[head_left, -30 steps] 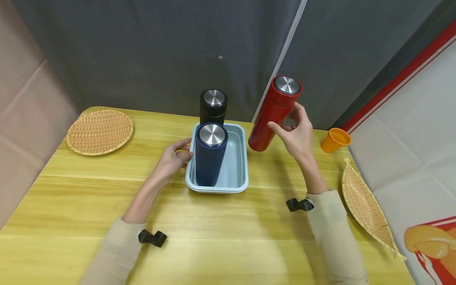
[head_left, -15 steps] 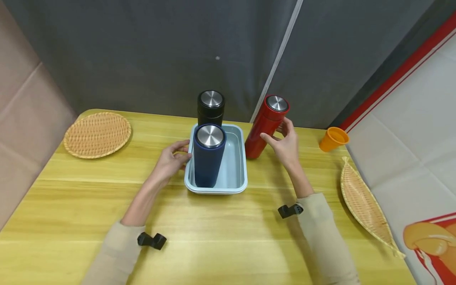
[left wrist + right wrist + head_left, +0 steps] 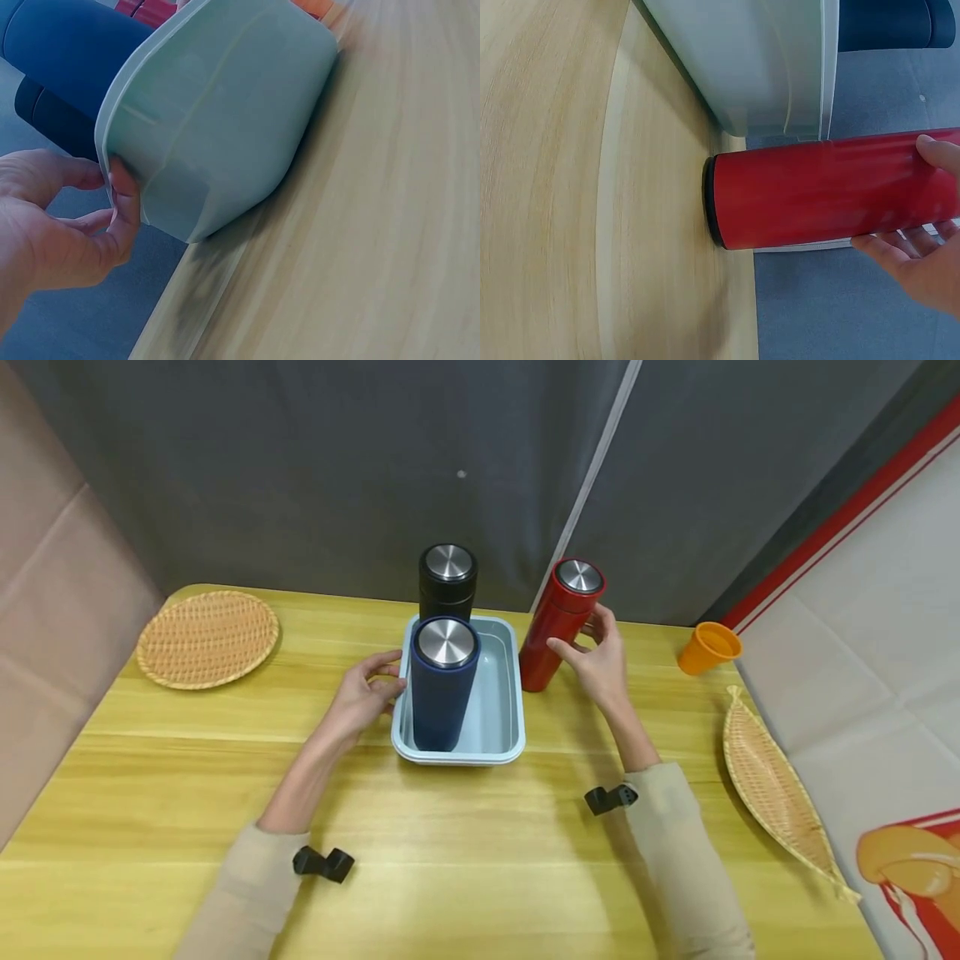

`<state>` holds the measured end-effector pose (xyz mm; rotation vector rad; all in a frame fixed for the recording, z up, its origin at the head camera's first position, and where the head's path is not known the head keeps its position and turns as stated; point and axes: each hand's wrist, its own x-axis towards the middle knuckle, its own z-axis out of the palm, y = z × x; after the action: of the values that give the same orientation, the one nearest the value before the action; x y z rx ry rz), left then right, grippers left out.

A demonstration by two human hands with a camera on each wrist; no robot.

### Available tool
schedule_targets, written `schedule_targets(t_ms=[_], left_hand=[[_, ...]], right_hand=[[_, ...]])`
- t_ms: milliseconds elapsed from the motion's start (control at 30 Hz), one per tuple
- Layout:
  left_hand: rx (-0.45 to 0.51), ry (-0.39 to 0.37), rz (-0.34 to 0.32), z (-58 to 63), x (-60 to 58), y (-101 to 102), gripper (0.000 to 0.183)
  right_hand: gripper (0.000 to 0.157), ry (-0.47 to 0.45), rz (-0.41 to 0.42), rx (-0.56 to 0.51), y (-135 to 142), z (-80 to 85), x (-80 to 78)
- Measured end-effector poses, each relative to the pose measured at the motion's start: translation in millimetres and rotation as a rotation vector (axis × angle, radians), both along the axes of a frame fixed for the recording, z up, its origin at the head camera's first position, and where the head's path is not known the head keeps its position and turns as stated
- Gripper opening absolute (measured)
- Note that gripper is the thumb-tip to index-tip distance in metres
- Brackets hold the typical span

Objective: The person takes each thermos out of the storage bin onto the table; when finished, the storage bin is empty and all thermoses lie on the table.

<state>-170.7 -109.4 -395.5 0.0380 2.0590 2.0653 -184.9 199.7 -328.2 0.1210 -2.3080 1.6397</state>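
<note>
A pale blue plastic basin (image 3: 504,693) stands mid-table, a blue thermos (image 3: 444,702) and a black thermos (image 3: 448,589) upright in its left side. My left hand (image 3: 363,697) pinches the basin's left rim, thumb inside and fingers under the lip, as the left wrist view shows. To the right of the basin a red thermos (image 3: 558,625) stands upright, its dark base at the table top in the right wrist view. My right hand (image 3: 600,664) holds it round the upper body, thumb in front. The black thermos's lower part is hidden behind the blue one.
A round woven tray (image 3: 208,639) lies at the back left of the wooden table (image 3: 465,860). At the right are an orange cup (image 3: 708,647) and a leaf-shaped woven basket (image 3: 780,785). A dark grey curtain (image 3: 337,477) hangs behind the table.
My right hand has lowered the red thermos leftward to the table beside the basin; it has hardly moved in the last half second. My left hand stays on the basin's rim.
</note>
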Motion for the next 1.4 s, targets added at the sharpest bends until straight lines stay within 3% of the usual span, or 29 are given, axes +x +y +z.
schedule_targets(t_ms=[600,1033,1400], left_hand=[[0.024,0.003,-0.013,4.3,1.2,2,0.05],[-0.004,-0.04,0.0,-1.5,2.3,3,0.05],[-0.004,-0.047,0.012,-1.2,-0.4,1,0.05]], right_hand=[[0.065,0.035,0.037,-0.021,3,-4.1,-1.4],[0.066,0.052,0.044,-0.109,6,-21.8,-3.9],[0.066,0.126,0.066,-0.153,8,-18.1,3.6]])
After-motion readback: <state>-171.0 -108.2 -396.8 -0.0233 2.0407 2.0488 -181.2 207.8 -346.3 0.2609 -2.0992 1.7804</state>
